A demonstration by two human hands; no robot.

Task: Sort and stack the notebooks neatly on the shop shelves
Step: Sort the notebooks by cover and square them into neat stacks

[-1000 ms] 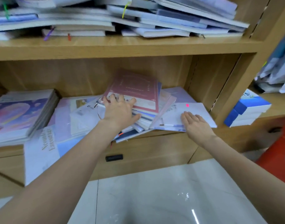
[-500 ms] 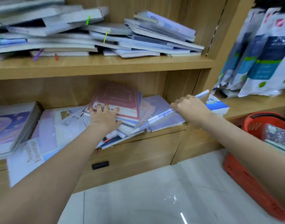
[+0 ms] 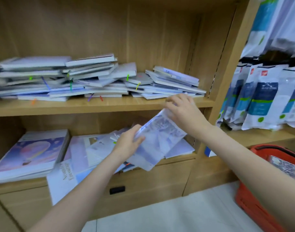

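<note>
Both hands are on one notebook (image 3: 157, 139), tilted in front of the shelf (image 3: 93, 106). Left hand (image 3: 128, 143) grips its lower edge, right hand (image 3: 183, 109) pinches the top.

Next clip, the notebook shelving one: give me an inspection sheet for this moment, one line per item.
Surface: wooden upper shelf and lower shelf, both loaded.
Job's things: a wrapped notebook held tilted in front of the lower shelf; a tidy stack lies at lower left.
Clutter: upper pile and lower pile lie askew.
Grippers: left hand grips the notebook's left edge; right hand holds its upper end, fingers blurred.
Cables: nothing seen.
Surroundings: red basket on the floor at right; hanging packets in the next bay.
</note>
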